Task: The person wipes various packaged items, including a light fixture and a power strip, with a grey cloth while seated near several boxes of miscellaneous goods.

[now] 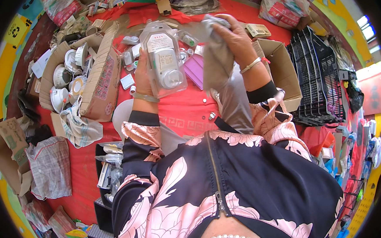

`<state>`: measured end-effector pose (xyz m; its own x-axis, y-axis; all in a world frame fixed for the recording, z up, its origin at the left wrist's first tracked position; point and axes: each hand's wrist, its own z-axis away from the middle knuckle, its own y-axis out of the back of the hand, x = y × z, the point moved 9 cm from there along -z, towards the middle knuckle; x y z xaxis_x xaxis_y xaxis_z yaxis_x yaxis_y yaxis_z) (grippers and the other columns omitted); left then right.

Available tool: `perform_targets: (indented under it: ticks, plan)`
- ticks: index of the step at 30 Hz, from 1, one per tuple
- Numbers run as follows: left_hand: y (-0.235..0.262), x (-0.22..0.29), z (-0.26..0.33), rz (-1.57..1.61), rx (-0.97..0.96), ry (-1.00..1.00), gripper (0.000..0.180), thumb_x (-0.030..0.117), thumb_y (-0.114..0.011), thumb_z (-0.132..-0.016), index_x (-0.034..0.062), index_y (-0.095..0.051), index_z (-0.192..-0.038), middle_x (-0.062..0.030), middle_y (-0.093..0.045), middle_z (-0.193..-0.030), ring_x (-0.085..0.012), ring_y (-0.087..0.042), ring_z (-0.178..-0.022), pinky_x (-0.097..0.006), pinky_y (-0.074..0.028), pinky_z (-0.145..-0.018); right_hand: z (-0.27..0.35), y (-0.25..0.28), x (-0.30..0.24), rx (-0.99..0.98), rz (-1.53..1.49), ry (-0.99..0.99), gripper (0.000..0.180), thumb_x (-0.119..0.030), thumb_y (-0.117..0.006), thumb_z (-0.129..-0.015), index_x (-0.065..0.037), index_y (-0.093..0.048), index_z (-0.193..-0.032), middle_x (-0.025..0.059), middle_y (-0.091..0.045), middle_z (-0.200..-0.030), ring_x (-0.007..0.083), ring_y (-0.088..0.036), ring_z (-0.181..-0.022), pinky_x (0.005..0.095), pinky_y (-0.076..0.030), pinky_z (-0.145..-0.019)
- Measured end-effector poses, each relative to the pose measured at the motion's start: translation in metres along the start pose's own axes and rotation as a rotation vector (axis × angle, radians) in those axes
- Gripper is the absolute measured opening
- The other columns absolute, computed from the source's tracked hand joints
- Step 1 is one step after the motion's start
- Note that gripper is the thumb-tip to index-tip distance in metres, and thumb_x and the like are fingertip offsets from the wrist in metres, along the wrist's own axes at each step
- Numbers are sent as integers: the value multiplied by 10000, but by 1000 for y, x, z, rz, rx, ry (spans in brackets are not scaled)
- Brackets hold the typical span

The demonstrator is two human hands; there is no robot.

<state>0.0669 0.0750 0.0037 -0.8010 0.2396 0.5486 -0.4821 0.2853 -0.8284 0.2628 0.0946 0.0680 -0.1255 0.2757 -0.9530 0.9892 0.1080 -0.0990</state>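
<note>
My left hand [144, 76] is closed on the left edge of a clear plastic blister pack [178, 91]. A white device [166, 65] with a round part at its lower end shows through the plastic, under a printed label. In my right hand [238, 40] is a bunched grey-brown cloth [217, 64], raised just right of the pack and hanging down, a little blurred. A gap separates cloth and pack. Behind them lies a purple flat piece [194, 71], partly covered. Several small packaged parts [128, 58] lie around the pack on the red cloth surface [186, 112].
To the left, a cardboard box [102, 76] holds several white round light fittings [62, 76], with a checked rag [82, 123] at its near edge. An open cardboard box [285, 74] and a tilted black plastic crate [317, 78] stand at right. Plastic bags [284, 11] sit at the back.
</note>
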Motion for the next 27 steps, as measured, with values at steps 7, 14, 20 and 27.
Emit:
perform_targets:
  ticks: [7, 14, 20, 27]
  plan:
    - [8, -17, -10, -47, -6, 37, 585, 464, -391, -945, 14, -378, -1319, -150, -501, -1240, -279, -534, -1100, -379, -461, -920, 34, -116, -6, -609, 629, 596, 373, 64, -621, -652, -96, -672, -986, 77, -612, -1034, 274, -558, -1001, 341, -452, -874]
    - [32, 1, -10, -87, 122, -89, 602, 504, -373, -937, 35, -390, -1314, -142, -507, -1234, -290, -540, -1083, -401, -464, -910, 35, -83, 37, -399, 526, 421, 354, 51, -609, -684, -95, -682, -998, 79, -637, -988, 252, -602, -920, 321, -483, -811]
    - [24, 25, -4, -50, 212, -292, 588, 520, -366, -933, 84, -378, -1327, -105, -489, -1260, -278, -518, -1120, -418, -443, -938, 36, -44, 54, -160, 427, 4, 285, -8, -625, -775, -47, -631, -1057, 41, -637, -934, 94, -576, -867, 240, -462, -792]
    - [52, 23, -12, -78, 354, -469, 582, 519, -272, -949, 88, -386, -1323, -125, -470, -1272, -303, -492, -1147, -437, -418, -956, 69, -104, 52, -73, 837, 174, 179, -117, -569, -748, -33, -633, -893, 173, -605, -812, 351, -592, -794, 399, -477, -703]
